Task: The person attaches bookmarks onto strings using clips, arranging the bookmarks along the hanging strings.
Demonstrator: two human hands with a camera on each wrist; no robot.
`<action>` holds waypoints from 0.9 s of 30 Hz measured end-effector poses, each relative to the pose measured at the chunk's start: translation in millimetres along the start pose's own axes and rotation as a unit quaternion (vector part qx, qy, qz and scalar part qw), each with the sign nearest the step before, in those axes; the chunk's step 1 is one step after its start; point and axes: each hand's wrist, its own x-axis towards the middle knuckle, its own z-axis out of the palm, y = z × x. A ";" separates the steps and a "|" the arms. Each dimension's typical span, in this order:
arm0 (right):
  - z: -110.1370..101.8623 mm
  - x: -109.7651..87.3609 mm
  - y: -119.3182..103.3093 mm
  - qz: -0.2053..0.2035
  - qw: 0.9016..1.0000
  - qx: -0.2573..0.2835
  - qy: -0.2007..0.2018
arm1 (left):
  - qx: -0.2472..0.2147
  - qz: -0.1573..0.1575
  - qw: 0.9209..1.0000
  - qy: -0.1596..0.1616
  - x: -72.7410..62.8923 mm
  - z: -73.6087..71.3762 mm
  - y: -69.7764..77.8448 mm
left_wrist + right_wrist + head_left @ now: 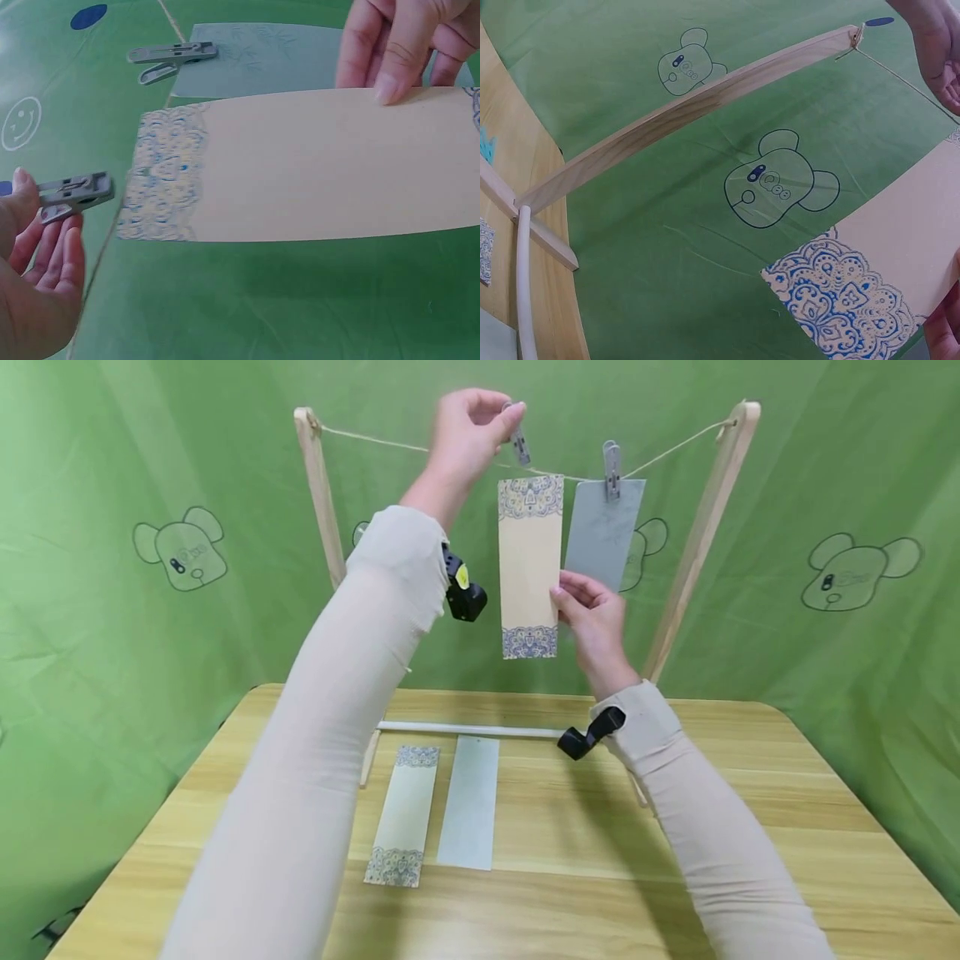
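Note:
Above the string [382, 442], my left hand [467, 439] pinches a grey clothespin [521, 447] between thumb and fingers. My right hand [598, 622] grips the right edge of a cream bookmark-like card [530, 568] with blue patterned ends. This card is upright, its top edge close to the string. In the left wrist view, the pinched clothespin [79, 191] is just beyond the card's patterned top end and apart from it. A second clothespin [612, 468] fastens a blue-grey card [600, 535] to the string, partly behind my right hand.
Two wooden posts, left [322, 493] and right [705, 535], carry the string, and a white rod [472, 729] joins them low down. A patterned card [405, 802] and a pale blue-grey card [468, 806] lie on the wooden table [750, 827]. Green cloth [247, 635] surrounds everything.

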 end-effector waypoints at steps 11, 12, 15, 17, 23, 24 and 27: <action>2.1 2.6 -0.4 0.001 1.000 0.010 -0.001 | 0.031 0.031 0.996 0.073 4.9 8.6 -5.0; 2.2 2.9 -0.3 0.001 1.000 0.009 0.000 | 0.033 0.030 0.996 0.074 4.7 9.4 -4.8; 3.1 3.8 0.2 0.002 1.000 0.008 0.002 | 0.038 0.028 0.996 0.077 4.0 11.2 -4.7; 3.8 5.0 1.0 0.001 1.000 0.008 0.005 | 0.039 0.026 0.996 0.079 4.2 11.9 -5.2; 3.7 7.7 2.6 -0.003 1.000 0.025 0.012 | 0.044 0.017 0.995 0.088 5.6 14.6 -9.4; 3.4 8.3 2.9 -0.003 0.999 0.029 0.013 | 0.044 0.016 0.995 0.088 5.8 15.1 -10.3; 3.0 9.2 3.4 0.000 1.000 0.026 0.013 | 0.044 0.013 0.995 0.091 6.5 17.2 -12.6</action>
